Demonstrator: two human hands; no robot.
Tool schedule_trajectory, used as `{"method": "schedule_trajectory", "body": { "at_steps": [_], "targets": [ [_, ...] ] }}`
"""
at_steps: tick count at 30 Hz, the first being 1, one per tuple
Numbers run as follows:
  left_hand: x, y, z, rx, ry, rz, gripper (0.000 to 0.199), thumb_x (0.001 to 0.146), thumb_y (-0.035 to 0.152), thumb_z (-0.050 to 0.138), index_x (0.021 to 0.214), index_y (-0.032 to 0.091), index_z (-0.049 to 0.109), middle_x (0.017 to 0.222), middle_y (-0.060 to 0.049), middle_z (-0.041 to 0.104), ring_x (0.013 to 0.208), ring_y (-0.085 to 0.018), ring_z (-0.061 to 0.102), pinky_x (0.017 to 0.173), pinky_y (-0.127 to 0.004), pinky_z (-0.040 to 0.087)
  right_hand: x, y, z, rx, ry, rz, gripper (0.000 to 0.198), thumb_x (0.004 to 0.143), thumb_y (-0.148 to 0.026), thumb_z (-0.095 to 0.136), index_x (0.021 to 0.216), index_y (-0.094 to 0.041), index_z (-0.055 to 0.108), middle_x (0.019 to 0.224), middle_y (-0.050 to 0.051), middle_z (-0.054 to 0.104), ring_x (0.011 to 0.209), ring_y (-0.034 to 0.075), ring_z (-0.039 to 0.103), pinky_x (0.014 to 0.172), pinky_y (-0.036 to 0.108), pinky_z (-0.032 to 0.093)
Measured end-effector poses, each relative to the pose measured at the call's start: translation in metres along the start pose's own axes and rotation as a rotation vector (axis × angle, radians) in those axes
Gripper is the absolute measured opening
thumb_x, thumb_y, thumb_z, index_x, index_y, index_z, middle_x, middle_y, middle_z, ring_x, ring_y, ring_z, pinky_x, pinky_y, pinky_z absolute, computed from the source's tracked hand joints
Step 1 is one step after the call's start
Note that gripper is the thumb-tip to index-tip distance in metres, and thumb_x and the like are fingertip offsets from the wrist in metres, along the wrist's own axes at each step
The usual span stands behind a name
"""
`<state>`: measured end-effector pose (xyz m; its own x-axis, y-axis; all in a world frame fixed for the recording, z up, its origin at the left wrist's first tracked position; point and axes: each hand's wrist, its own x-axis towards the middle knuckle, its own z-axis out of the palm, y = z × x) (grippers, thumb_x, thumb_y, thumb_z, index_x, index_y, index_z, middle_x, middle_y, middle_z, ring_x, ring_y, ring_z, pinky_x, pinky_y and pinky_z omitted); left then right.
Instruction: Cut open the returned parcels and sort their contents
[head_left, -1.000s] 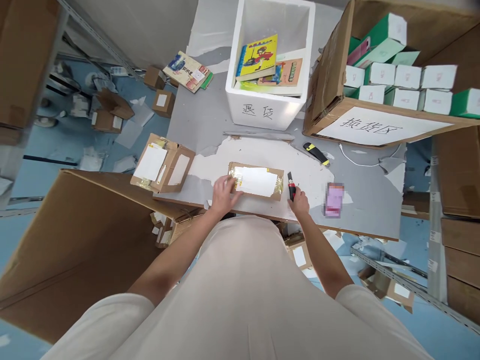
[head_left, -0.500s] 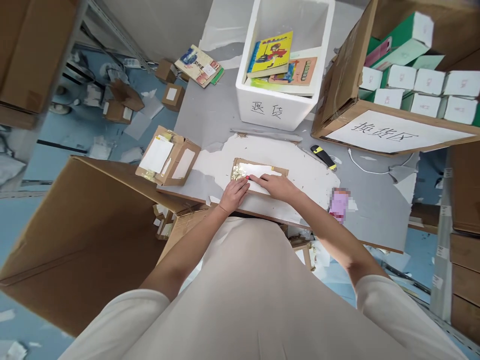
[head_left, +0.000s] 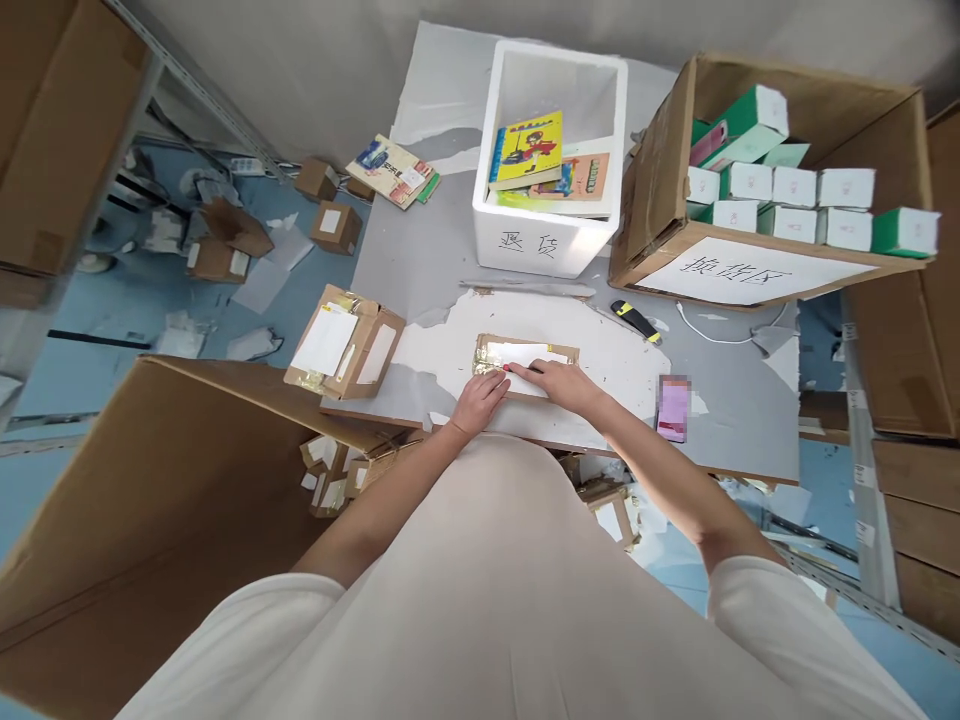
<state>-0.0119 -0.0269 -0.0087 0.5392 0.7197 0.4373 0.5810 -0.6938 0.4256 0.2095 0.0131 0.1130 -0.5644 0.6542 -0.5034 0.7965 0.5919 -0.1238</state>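
Observation:
A small flat cardboard box [head_left: 574,355] with a white label and shiny tape at its left end lies near the table's front edge. My left hand [head_left: 482,398] grips its near left corner, fingers close together. My right hand [head_left: 562,383] grips the box from the right, its fingers bent over the label and partly hiding it. A small red spot shows at its leftmost fingertip; I cannot tell if it is a nail or a separate thing. A black and yellow box cutter [head_left: 635,322] rests behind my right hand. A phone [head_left: 673,408] with a pink screen lies farther right.
Another taped box [head_left: 379,350] stands at the table's left edge. Behind are a white foam box [head_left: 551,245] with books, a carton [head_left: 652,200] of green-and-white boxes, and loose books [head_left: 391,172]. A large open carton [head_left: 150,480] stands at left below the table.
The view has shifted, so the table's back edge and more of the containers show. Both hands remain on the small box, with almost no change in their grip.

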Motion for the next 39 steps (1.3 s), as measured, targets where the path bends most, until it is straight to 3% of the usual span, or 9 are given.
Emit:
{"method": "schedule_trajectory", "body": {
  "at_steps": [7, 16, 39],
  "targets": [
    [0.0, -0.006, 0.002, -0.065, -0.054, -0.006, 0.029, 0.097, 0.023, 0.044, 0.121, 0.017, 0.058, 0.119, -0.016, 0.066, 0.124, -0.026, 0.055, 0.094, -0.048, 0.051, -0.004, -0.022, -0.016, -0.073, -0.051, 0.095, 0.067, 0.096, -0.013, 0.027, 0.154, -0.04, 0.008, 0.125, 0.013, 0.056, 0.098, 0.026, 0.063, 0.072, 0.033, 0.046],
    [0.002, -0.009, 0.009, -0.049, -0.006, 0.013, 0.026, 0.097, 0.023, 0.043, 0.116, 0.017, 0.06, 0.116, -0.015, 0.067, 0.117, -0.026, 0.06, 0.09, -0.048, 0.053, 0.001, -0.027, -0.031, -0.12, -0.111, 0.105, 0.067, 0.096, -0.014, 0.026, 0.154, -0.04, 0.006, 0.127, 0.015, 0.054, 0.099, 0.026, 0.065, 0.073, 0.033, 0.047],
    [0.0, -0.007, 0.007, -0.086, -0.102, -0.07, 0.03, 0.098, 0.026, 0.039, 0.116, 0.02, 0.062, 0.119, -0.015, 0.066, 0.121, -0.025, 0.057, 0.094, -0.048, 0.05, -0.008, -0.023, -0.018, -0.13, -0.081, 0.108, 0.064, 0.096, -0.013, 0.025, 0.154, -0.037, 0.013, 0.127, 0.015, 0.056, 0.095, 0.025, 0.066, 0.07, 0.033, 0.046]
  ]
}}
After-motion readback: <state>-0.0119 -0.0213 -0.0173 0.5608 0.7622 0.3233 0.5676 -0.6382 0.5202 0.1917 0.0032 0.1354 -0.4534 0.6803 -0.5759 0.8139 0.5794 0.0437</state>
